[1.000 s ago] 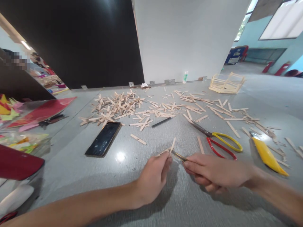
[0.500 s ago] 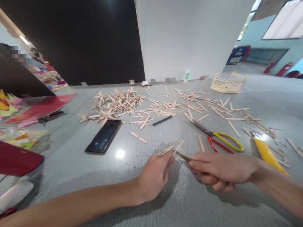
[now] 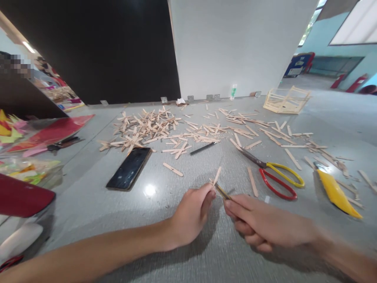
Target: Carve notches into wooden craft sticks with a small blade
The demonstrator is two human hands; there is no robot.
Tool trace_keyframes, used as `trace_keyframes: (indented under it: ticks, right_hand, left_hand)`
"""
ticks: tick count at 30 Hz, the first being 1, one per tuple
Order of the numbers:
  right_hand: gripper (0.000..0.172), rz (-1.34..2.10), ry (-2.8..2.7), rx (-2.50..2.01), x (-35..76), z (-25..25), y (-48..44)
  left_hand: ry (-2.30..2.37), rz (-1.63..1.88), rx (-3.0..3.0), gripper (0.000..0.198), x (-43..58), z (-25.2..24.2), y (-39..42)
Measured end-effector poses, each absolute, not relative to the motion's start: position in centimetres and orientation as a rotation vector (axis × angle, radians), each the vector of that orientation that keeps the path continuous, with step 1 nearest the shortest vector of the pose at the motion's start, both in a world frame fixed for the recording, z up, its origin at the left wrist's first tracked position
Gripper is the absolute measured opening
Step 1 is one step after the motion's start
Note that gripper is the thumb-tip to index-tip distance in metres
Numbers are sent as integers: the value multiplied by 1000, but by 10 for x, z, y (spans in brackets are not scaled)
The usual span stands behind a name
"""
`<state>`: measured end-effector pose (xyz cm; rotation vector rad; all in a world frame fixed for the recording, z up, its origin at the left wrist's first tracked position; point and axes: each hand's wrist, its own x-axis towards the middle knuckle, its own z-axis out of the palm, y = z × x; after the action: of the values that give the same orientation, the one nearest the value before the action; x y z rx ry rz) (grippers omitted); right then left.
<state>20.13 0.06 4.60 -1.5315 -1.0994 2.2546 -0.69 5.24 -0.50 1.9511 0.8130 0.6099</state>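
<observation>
Wooden stick point(image 3: 217, 176), thin and pale, slants upward from my left hand point(image 3: 191, 214), low and near the middle of the view I follow from a distance; that hand is pinched tight, thumb against forefinger on the stick's lower end, which probably keeps it steady while leaving the upper end free; my right hand point(image 3: 256, 220) is curled firmly round a slim yellow-and-dark tool point(image 3: 224, 193), whose tip points left at the stick; whether they touch, I cannot tell; the grip sits close to that tip, likely for fine control. Both hands are above a grey surface point(image 3: 103, 208); beyond them spreads a heap of sticks point(image 3: 147, 129), perhaps set forward to leave working room; a phone point(image 3: 129, 169) lies left of the hands; scissors point(image 3: 251, 158) with red and yellow handles lie to the right, handles turned towards me, presumably for easy reach; farther off, a small stick frame point(image 3: 282, 108) rests near a white panel point(image 3: 232, 43).
</observation>
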Motion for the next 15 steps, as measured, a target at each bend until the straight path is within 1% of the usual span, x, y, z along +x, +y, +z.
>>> trace_keyframes:
  ticks: [2,4,6,8,9,10,11,12,13,14,15]
  right_hand:
    - [36,2213,-1223,-1621,207,57,6]
    - [38,2064,-1429,-1697,212,63,8]
    - [36,1729,-1673,-1762,214,61,5]
    - [23,1346,-1841,-1792,214,54,0]
    - [23,1156,-1940,-1781,215,49,-3]
    - [35,969,-2055,-1761,215,45,-5]
    - [54,786,-2175,-1721,216,41,-7]
    - [67,621,-2263,-1665,217,38,-8]
    - [72,493,-2300,-1615,219,36,-8]
    - [66,420,-2283,-1586,220,35,-7]
    - [55,402,-2220,-1582,220,36,-5]
  left_hand:
    - [788,592,1964,28,-6,-2,52]
    - [785,576,1974,26,-5,0,51]
    - [811,572,1974,26,-4,3,51]
    - [846,576,1961,28,-3,6,51]
    - [861,583,1949,29,-4,7,51]
    - [875,592,1934,31,-4,9,50]
    - [886,603,1918,34,-4,10,50]
    - [895,617,1898,37,-5,11,49]
    - [904,635,1876,40,-6,11,49]
    - [915,654,1852,44,-6,11,48]
    - [929,673,1827,46,-7,10,47]
